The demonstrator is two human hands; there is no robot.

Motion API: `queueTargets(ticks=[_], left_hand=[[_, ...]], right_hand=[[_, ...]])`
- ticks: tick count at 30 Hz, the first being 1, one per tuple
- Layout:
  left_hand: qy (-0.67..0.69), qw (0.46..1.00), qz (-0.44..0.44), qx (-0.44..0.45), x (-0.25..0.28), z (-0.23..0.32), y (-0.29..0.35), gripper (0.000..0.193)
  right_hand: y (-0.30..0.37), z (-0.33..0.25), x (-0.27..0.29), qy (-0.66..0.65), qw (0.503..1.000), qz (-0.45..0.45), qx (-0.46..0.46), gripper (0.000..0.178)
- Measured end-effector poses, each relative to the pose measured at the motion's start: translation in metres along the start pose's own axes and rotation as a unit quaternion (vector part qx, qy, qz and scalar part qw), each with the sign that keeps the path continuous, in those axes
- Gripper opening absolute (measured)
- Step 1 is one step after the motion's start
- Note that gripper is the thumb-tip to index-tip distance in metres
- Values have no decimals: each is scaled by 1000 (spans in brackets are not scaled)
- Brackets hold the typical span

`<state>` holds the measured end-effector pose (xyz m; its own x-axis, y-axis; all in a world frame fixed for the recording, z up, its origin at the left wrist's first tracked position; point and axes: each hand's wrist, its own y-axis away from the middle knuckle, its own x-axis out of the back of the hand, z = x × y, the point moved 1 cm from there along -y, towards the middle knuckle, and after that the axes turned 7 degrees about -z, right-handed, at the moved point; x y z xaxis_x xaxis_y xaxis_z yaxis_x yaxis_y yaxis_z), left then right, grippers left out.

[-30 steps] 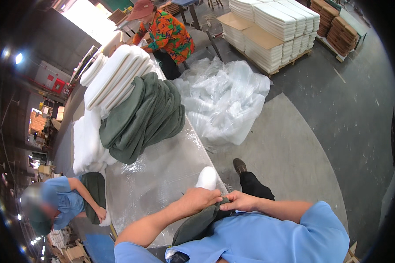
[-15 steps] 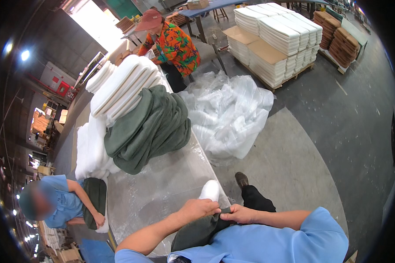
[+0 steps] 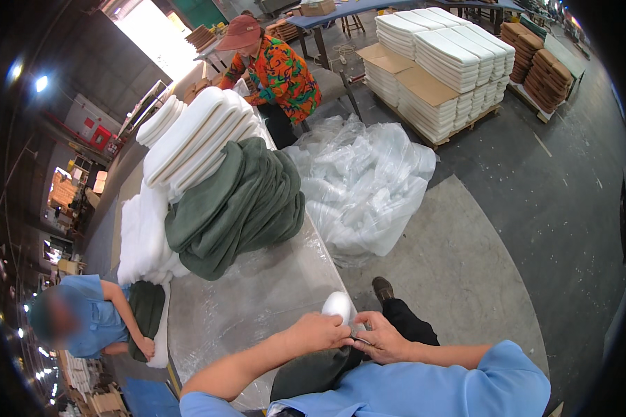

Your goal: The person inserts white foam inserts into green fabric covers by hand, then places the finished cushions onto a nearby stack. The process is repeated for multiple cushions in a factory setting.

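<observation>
A dark green fabric cover (image 3: 311, 370) lies against my body at the near edge of the table, with the rounded end of a white cushion pad (image 3: 336, 306) sticking out of it. My left hand (image 3: 320, 332) is closed on the cover's edge beside the pad. Close against it, my right hand (image 3: 381, 339) pinches the same edge between thumb and fingers. Most of the pad is hidden inside the cover and behind my hands.
The plastic-covered table (image 3: 257, 306) bears a heap of green covers (image 3: 236, 208), stacked white pads (image 3: 198, 139) and white padding (image 3: 142, 233). Clear plastic wrap (image 3: 368, 187) lies right of it. Co-workers stand left (image 3: 83, 313) and beyond (image 3: 282, 76). A pallet of pads (image 3: 445, 62) stands far right.
My right hand has shifted its grip, its fingers now raised and bent at the cover's edge. The white pad's end shows slightly farther right. The co-worker at left has moved the green piece a little.
</observation>
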<state>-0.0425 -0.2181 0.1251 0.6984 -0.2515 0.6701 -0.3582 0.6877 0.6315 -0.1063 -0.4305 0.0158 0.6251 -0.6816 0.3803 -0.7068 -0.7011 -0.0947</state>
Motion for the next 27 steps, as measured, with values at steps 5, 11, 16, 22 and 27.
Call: queueTargets(ticks=[5, 11, 16, 22, 27], left_hand=[[-105, 945, 289, -113, -6, -20, -3, 37], [87, 944, 285, -143, -29, -50, -20, 34], [189, 942, 257, -101, -35, -71, -24, 26], [330, 910, 249, -35, -33, -80, -37, 29], [497, 835, 235, -18, -59, -99, -57, 34]], right_hand=[[-21, 3, 15, 99, 994, 6, 37, 32], [-52, 32, 24, -9, 991, -93, 91, 35], [-64, 40, 24, -86, 992, -73, 57, 32], [-80, 51, 25, -97, 993, -7, -64, 30], [-93, 61, 22, -166, 974, 0, -151, 31]])
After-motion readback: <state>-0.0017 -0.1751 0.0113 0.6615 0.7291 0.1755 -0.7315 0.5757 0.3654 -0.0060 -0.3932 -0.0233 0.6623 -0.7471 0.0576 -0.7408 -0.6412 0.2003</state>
